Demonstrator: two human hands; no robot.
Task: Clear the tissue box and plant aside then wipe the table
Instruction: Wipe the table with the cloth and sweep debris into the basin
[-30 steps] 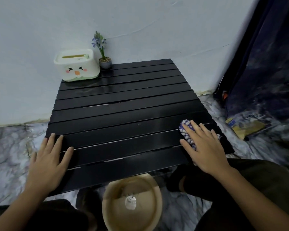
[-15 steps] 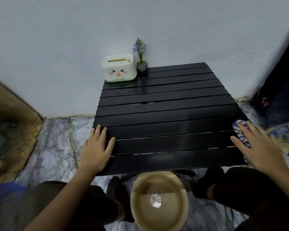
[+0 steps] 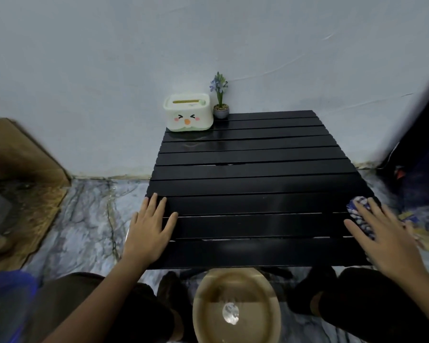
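A low black slatted table (image 3: pixel 255 169) stands against the wall. At its far left corner sits a white tissue box (image 3: pixel 188 112) with a cartoon face, and a small potted plant (image 3: pixel 220 100) with blue flowers stands right beside it. My left hand (image 3: pixel 150 230) lies flat with fingers spread on the table's near left edge. My right hand (image 3: pixel 384 238) presses flat on a blue-and-white checked cloth (image 3: pixel 358 214) at the table's near right edge; the hand covers most of the cloth.
A tan basin (image 3: pixel 235 308) with water sits on the marble floor between my knees, below the table's front edge. A brown mat (image 3: pixel 22 194) lies on the left. Dark fabric (image 3: pixel 416 154) and packets are on the right.
The view has swung to the left, so the table now appears further right. Both hands stay in about the same places on the table, the right one still on the cloth.
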